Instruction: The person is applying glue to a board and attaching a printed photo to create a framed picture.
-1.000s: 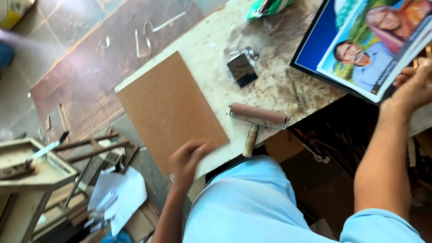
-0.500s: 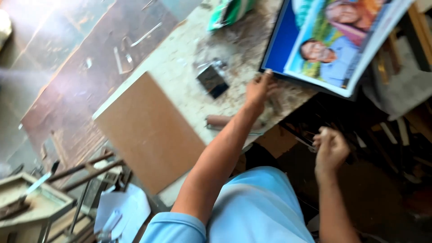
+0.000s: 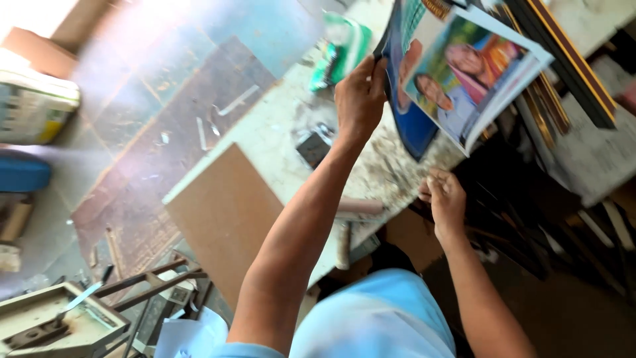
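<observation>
Left hand point(image 3: 360, 96) was clenched on the near edge of a large printed photo sheet point(image 3: 464, 76), fingers wrapped around it, sheet lifted and tilted above the far part of the bench point(image 3: 278, 132). Right hand point(image 3: 445, 199) was loosely curled with fingers half open, at the bench's front edge below the sheet; whether it touched the edge, couldn't tell. A brown board point(image 3: 228, 215) lay flat on the near end of the bench, overhanging the edge. A small dark metal block point(image 3: 313, 146) sat just beside the left forearm. A roller with wooden handle point(image 3: 351, 219) lay near the front edge, partly hidden by the arm. A green packet point(image 3: 341, 50) lay at the far side.
</observation>
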